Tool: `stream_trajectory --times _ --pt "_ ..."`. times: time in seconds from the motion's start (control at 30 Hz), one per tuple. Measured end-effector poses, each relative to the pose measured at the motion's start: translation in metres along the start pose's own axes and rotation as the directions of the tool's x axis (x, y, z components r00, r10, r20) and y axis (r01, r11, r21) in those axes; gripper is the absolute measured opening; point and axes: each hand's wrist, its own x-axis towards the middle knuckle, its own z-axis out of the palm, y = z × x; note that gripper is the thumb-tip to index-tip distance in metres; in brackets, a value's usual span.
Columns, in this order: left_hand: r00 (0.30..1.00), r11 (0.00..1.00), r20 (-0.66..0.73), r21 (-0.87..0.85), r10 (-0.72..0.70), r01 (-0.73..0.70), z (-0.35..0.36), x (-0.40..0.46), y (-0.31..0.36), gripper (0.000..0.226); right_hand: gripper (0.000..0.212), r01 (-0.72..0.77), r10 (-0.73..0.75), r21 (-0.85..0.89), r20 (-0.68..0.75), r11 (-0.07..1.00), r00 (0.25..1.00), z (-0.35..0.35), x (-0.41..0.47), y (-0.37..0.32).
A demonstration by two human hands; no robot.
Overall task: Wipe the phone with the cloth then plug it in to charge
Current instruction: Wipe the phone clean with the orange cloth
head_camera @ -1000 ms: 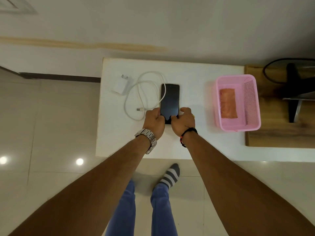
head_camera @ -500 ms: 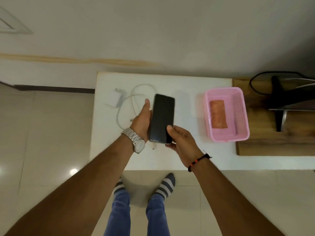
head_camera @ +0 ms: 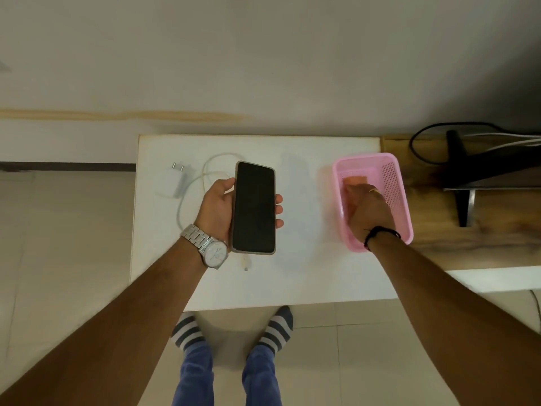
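Head view, left hand (head_camera: 216,209) gripping phone (head_camera: 254,208)

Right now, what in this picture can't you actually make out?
- Cloth: mostly covered by the right hand inside the pink basket; whether it is gripped is hidden.
- Charging cable: the middle stretch passes behind the left hand and phone.
- Phone's back and charging port: facing away.
- Watch dial: too small to read.
- Dark stand at right: cut off by the frame edge.

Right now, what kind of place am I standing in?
Probably a room at home: a low white table against a plain wall, a glossy tiled floor, and a wooden surface holding what looks like a black monitor stand with cables.
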Motion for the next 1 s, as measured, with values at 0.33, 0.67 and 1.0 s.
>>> stream_trajectory --times 0.33,0.67,1.0 --pt "0.998 0.999 0.068 0.030 -0.015 0.013 0.005 -0.001 -0.005 0.069 0.013 -0.072 0.156 0.527 -0.116 0.847 0.981 -0.038 -0.013 -0.037" --pt "0.992 0.996 -0.121 0.086 0.043 -0.033 0.038 -0.005 0.000 0.046 0.034 0.470 -0.458 0.385 -0.128 0.794 0.879 -0.085 -0.055 -0.165" --pt "0.980 0.989 -0.146 0.088 0.135 -0.123 0.044 -0.025 0.026 0.062 0.041 0.756 -0.760 0.133 -0.025 0.641 0.649 -0.081 -0.120 -0.169"
